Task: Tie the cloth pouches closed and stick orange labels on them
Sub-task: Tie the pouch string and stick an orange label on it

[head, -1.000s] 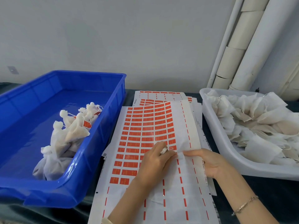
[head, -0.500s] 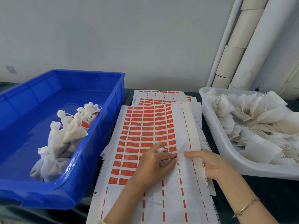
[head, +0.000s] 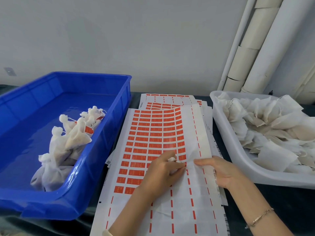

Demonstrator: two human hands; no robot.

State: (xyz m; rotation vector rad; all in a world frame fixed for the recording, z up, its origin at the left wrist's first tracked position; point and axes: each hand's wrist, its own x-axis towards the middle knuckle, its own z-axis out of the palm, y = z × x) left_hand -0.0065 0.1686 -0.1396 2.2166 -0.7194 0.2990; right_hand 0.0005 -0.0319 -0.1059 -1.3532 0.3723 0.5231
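head | l hand grips pouch | r hand presses label sheet

Hidden: the pouch sits mostly inside the grip of the left hand with only its white gathered top showing, and the top sheet covers most of the lower sheets. Too small to read: the print on the orange labels and the codes along a sheet margin. Cut off: blue tray at the left edge, white tray at the right edge, top sheet at the bottom edge.
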